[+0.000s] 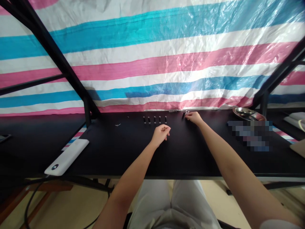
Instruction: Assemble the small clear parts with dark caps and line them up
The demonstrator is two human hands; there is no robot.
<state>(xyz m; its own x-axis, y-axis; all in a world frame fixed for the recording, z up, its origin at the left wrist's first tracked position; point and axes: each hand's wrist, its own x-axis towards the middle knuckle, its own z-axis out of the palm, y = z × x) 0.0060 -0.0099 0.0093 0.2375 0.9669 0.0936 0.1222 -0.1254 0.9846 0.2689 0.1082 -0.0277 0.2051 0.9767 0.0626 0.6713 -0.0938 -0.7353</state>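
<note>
- five black tubes [154,120] stand or lie in one side-by-side row on the desk [114,143], gaps between, long axes pointing away from the person. probably spaced so each can be grabbed singly and counted at a glance.
- lone tube [183,115] sits right of the row, near the desk's back edge, at the right hand [194,117]. slightly tilted.
- right fingers: tips drawn in close at the lone tube's side. contact looks likely; too small to tell whether they're clamped on it or just beside it.
- left hand [160,133]: just on the near side of the row's right end, apart from the tubes. fingers curled in, thumb against forefinger as far as i can see, nothing visible in the grip. reads as parked close by, ready to support.
- metal bits [172,111] bunched along the back edge, between row and lone tube. likely kept together there so they don't scatter.
- white scrap [118,125] well left of the row.
- white slab [68,157] at the left, cable at its near end; steel tray [238,110] at back right, both well apart from the small parts.
</note>
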